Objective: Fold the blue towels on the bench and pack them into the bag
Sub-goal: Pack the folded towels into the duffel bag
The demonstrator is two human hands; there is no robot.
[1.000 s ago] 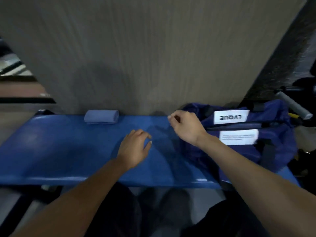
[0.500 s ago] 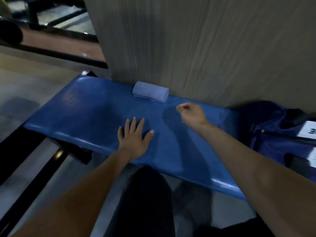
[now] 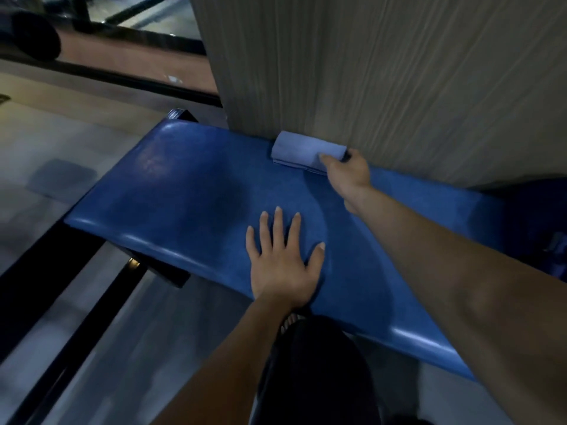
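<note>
Right hand (image 3: pixel 346 171) pinches the soft folded towel (image 3: pixel 303 151); left hand (image 3: pixel 283 259) lies spread on the glossy padded bench (image 3: pixel 171 191).

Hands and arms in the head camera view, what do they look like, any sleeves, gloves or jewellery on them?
Both arms are bare as far up as the frame shows, with no sleeves in view. The left hand and right hand wear no gloves, and no rings, watch or wristband show. The left hand's fingernails look short and unpainted; the right hand's nails cannot be made out.
</note>
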